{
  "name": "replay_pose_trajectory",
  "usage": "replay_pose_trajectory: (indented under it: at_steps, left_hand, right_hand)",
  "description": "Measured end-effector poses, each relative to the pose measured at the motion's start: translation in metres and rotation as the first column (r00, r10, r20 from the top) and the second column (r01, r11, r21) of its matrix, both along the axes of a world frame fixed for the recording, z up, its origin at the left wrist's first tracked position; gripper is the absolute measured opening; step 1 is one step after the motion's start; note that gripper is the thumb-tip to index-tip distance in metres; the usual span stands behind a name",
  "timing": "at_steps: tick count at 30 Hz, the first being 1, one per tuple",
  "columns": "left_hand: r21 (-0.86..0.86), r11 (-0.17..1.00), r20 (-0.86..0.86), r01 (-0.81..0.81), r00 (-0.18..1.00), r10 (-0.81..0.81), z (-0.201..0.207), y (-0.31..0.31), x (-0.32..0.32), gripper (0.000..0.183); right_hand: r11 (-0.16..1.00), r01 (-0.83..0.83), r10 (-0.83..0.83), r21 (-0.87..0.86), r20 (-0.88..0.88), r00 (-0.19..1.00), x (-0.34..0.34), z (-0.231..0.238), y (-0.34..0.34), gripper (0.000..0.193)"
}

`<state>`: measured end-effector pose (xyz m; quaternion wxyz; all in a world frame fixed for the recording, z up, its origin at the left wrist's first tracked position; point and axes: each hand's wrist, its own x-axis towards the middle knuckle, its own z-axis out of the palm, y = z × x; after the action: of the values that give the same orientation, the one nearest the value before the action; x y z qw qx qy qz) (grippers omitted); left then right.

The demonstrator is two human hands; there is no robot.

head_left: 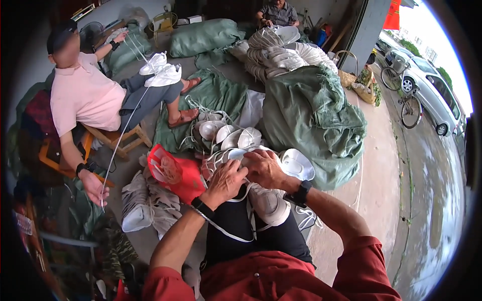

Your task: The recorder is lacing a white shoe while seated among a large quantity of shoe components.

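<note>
A white fabric shoe [271,206] rests across my dark-trousered thighs, its rounded end toward me. Above its far end my two hands are close together. My left hand [228,179] has bent, pinched fingers on a white lace [231,236], which loops down over my lap and passes by the left wristband. The right hand [264,169] curls its fingers over the far part of the shoe; its fingertips are partly hidden. Just beyond, several white cup-shaped shoe pieces [224,132] lie piled with tangled laces. One more white piece [297,164] sits right of my hand.
A red bag [173,173] and stacked white pieces [143,200] lie at left. At left a seated co-worker [88,95] stretches a long lace from white shoes on their lap. Green sacks [314,120] and a white heap [281,52] stand ahead; another person [278,14] sits behind it.
</note>
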<state>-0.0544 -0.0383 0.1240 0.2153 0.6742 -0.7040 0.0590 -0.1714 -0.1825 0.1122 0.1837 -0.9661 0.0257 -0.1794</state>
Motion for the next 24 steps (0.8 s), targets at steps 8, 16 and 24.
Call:
replay_pose_trajectory:
  at_steps: [8, 16, 24]
  left_hand:
    - [-0.123, 0.988, -0.402, -0.097, 0.915, 0.039, 0.005, -0.006, -0.019, 0.035]
    - [0.052, 0.998, -0.782, -0.035, 0.620, 0.062, 0.007, -0.033, -0.039, 0.010]
    - [-0.069, 0.824, -0.635, 0.562, 0.613, -0.471, 0.065, -0.012, -0.155, 0.006]
  right_hand:
    - [0.985, 0.034, -0.066, 0.168, 0.183, 0.981, -0.042, 0.054, -0.064, 0.005]
    - [0.830, 0.033, 0.025, 0.556, -0.096, 0.995, -0.060, 0.052, -0.037, 0.011]
    - [0.975, -0.014, 0.081, 0.221, -0.300, 0.950, -0.038, 0.029, -0.057, 0.031]
